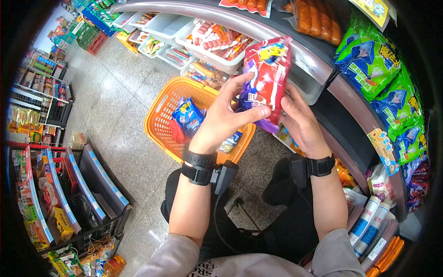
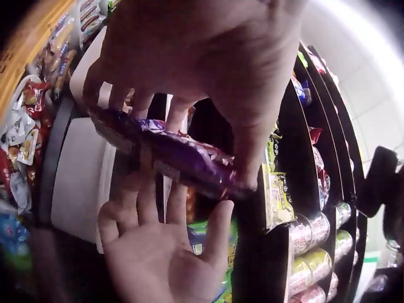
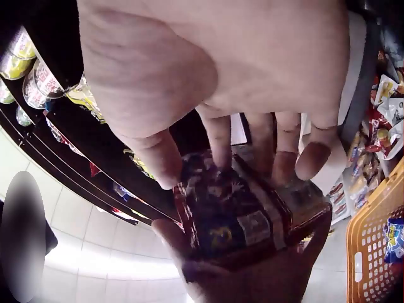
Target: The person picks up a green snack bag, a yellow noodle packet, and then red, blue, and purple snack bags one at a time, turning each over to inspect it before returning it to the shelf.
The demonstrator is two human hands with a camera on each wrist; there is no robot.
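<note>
A red and purple snack bag [image 1: 270, 69] is held up between both hands in front of the body. My left hand [image 1: 228, 108] grips its left side, thumb across the front and fingers round the edge. On the other side my right hand [image 1: 302, 122] holds the bag by its lower right edge. In the left wrist view the right hand's palm [image 2: 167, 262] faces up, with its fingertips against the bag [image 2: 183, 154]. The right wrist view shows the printed back of the bag [image 3: 233, 208] and the fingers of both hands on it.
An orange basket [image 1: 159, 99] below the hands contains a blue snack bag [image 1: 188, 115] and other packets. Curving round the right is a display shelf with green snack bags [image 1: 369, 69] and packed sausages [image 1: 316, 21]. White bins [image 1: 184, 37] hold more packets; a shelf rack [image 1: 104, 194] stands left.
</note>
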